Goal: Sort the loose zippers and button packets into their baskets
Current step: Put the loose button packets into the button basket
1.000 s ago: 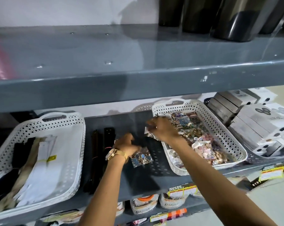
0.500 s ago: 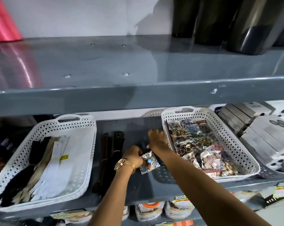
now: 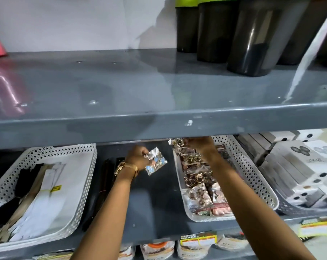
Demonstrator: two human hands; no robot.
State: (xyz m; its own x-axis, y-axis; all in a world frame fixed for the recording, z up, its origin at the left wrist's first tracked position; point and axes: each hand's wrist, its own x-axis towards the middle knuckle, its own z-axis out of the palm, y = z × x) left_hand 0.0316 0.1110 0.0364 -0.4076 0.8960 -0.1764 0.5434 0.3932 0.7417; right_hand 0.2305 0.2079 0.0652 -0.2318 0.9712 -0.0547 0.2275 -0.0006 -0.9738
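Left hand (image 3: 138, 156) is pinching a button packet (image 3: 156, 163) above the shelf (image 3: 155, 212); right hand (image 3: 198, 145) is gripping another packet (image 3: 175, 144) over the right basket (image 3: 252, 177).

A gold wristwatch (image 3: 121, 167) circles the left wrist; both forearms are bare.

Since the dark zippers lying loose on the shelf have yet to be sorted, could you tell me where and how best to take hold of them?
Grip the loose zippers across their narrow width near the visible middle, coming from above and the front. They lie flat and lengthwise, running front to back between the left basket and the left hand, so pinching across gathers the strands; their far ends sit under the upper shelf.
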